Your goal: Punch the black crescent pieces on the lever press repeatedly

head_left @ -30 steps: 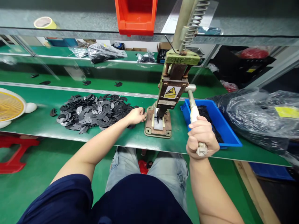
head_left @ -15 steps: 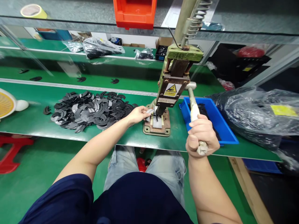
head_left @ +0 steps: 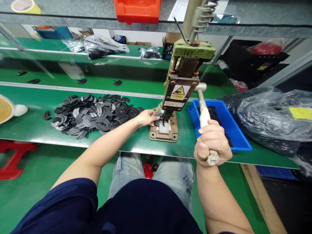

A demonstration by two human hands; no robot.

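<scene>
My left hand (head_left: pixel 149 117) is closed in a pinch on a dark curved piece (head_left: pixel 158 121), at the left of the tool of a green hand press (head_left: pixel 181 78). The piece lies partly behind my fingers, close to the light plate (head_left: pixel 164 127) on the press base (head_left: pixel 170 138). With fingers wrapped round it, my right hand (head_left: pixel 214 143) grips the taped press lever (head_left: pixel 204 113). A heap of dark curved pieces (head_left: pixel 92 113) lies left of the press on the green table.
A blue bin (head_left: pixel 240 139) with dark pieces stands right of the press. Beyond it lie large plastic-wrapped bundles (head_left: pixel 263 113). A red-orange bin (head_left: pixel 137 11) sits on the shelf above. Several loose pieces (head_left: pixel 82 81) lie behind the table's rear rail.
My left hand has moved slightly right, and the piece in it has turned from showing a light face to a dark one. My right hand stays on the lever. The view has shifted slightly.
</scene>
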